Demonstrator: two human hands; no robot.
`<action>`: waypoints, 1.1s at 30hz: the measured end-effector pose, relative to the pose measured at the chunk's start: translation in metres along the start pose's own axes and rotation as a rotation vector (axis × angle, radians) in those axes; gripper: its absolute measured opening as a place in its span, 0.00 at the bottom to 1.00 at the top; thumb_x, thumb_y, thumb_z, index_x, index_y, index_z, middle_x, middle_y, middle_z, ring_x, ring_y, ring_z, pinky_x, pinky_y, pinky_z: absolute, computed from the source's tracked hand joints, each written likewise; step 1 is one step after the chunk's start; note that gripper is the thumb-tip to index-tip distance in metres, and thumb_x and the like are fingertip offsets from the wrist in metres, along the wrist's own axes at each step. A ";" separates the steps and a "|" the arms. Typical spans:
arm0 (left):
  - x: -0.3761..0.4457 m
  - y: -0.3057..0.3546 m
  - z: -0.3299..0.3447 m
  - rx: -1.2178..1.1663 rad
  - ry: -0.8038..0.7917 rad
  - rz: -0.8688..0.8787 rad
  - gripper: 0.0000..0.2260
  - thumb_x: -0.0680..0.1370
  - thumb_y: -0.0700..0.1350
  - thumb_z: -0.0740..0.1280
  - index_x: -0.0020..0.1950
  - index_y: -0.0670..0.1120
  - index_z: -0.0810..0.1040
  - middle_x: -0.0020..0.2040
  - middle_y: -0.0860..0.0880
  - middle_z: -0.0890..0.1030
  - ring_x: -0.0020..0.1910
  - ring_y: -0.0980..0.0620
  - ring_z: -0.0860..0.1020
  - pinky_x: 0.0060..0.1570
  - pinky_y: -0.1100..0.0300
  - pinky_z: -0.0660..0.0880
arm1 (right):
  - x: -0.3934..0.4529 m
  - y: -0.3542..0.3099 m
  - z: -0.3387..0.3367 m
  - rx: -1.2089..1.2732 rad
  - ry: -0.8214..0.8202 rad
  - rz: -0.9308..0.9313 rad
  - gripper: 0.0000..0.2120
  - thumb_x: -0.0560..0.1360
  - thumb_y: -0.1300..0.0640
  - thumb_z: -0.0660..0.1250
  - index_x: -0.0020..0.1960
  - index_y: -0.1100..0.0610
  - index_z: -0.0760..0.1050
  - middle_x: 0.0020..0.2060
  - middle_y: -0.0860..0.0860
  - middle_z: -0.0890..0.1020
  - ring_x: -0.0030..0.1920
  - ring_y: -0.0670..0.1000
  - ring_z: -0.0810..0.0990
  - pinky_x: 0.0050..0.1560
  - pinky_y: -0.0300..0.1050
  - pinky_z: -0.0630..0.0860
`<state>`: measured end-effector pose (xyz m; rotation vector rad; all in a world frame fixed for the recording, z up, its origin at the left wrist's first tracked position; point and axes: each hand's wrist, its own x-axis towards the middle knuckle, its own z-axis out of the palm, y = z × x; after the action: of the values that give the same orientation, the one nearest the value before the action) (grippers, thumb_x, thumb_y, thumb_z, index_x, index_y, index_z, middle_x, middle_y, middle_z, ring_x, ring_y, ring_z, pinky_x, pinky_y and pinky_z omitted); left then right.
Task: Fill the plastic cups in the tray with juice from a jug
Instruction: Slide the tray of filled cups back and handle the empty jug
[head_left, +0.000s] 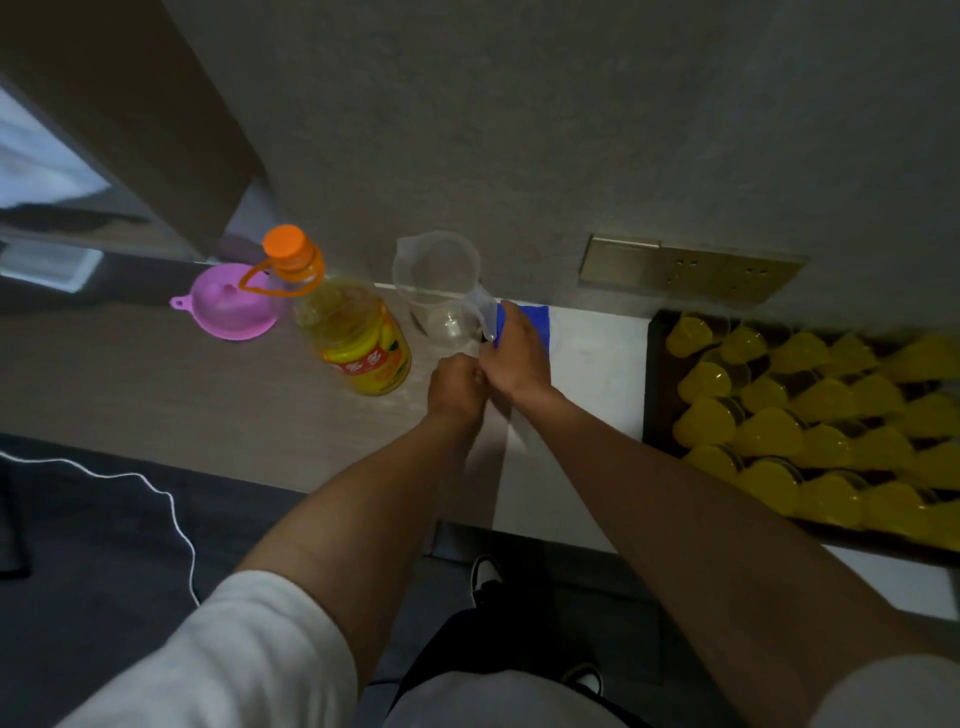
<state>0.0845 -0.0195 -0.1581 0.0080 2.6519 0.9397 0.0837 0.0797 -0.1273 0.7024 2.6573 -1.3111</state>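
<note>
Empty clear jug (439, 283); tray (655, 374) cups (769, 431) hold yellow juice; right hand (511, 353) holds jug's handle, left hand (457, 384) fisted

tray (655, 364) cropped at right edge, blue item (537, 322) half hidden by right hand (514, 353)

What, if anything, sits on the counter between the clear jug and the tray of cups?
Nothing solid stands between them. The jug is left of the tray, with bare white counter between; only the right hand and a blue item lie beside the jug.
</note>
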 end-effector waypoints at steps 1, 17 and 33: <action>0.004 -0.011 0.001 0.007 0.032 -0.002 0.12 0.74 0.43 0.69 0.30 0.47 0.78 0.28 0.51 0.76 0.32 0.51 0.76 0.27 0.62 0.64 | -0.002 -0.003 -0.002 -0.005 -0.002 -0.012 0.33 0.78 0.56 0.68 0.80 0.53 0.59 0.74 0.55 0.71 0.72 0.59 0.72 0.68 0.59 0.74; -0.004 -0.013 -0.058 0.021 0.161 -0.183 0.16 0.71 0.59 0.74 0.41 0.46 0.80 0.42 0.44 0.84 0.44 0.41 0.82 0.38 0.54 0.73 | -0.012 -0.037 -0.006 0.020 0.087 -0.030 0.18 0.83 0.44 0.61 0.62 0.57 0.75 0.54 0.56 0.82 0.54 0.58 0.81 0.49 0.51 0.76; -0.032 0.062 -0.031 -0.214 0.042 -0.001 0.30 0.72 0.53 0.77 0.70 0.47 0.70 0.64 0.45 0.79 0.60 0.43 0.79 0.60 0.48 0.78 | -0.066 -0.003 -0.078 0.014 0.322 -0.065 0.17 0.82 0.45 0.64 0.61 0.58 0.77 0.53 0.57 0.85 0.52 0.58 0.84 0.54 0.53 0.82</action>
<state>0.0991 0.0066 -0.0882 -0.0634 2.5738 1.2305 0.1501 0.1145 -0.0580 0.9058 2.9449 -1.3342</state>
